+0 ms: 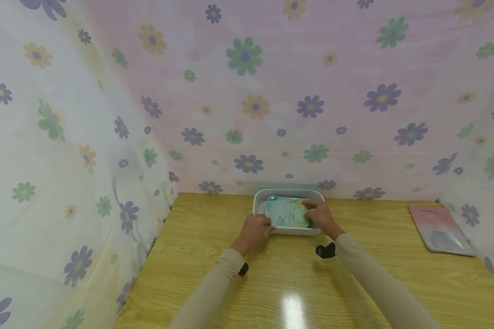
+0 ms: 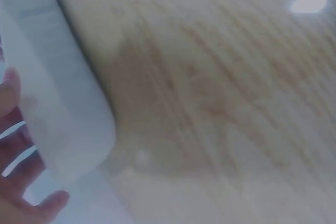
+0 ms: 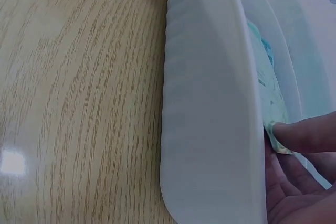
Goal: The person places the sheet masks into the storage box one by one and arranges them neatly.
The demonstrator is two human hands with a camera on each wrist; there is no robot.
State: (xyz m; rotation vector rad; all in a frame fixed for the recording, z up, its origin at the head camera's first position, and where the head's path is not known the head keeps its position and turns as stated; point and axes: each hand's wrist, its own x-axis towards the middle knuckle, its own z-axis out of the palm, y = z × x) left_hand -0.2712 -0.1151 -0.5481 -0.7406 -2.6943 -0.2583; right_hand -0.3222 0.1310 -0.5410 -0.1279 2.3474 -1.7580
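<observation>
A white plastic basket (image 1: 296,231) stands at the table's far edge against the curtain. Inside it lies a pale green face mask packet (image 1: 286,214) with a leafy print; a bluish corner shows behind its upper left. My left hand (image 1: 253,230) grips the basket's front left corner, fingers over the rim. In the left wrist view, the left hand's fingers (image 2: 50,205) wrap that end of the basket. My right hand (image 1: 320,215) reaches over the right end and pinches the packet's right edge. In the right wrist view, its thumb (image 3: 302,134) lies on top, other fingers beneath.
A pink and silver packet (image 1: 441,230) lies flat at the right of the wooden table (image 1: 206,265). A flowered curtain (image 1: 271,91) hangs behind and along both sides. Dark wrist devices, one of them a black camera (image 1: 326,250), hang below the wrists.
</observation>
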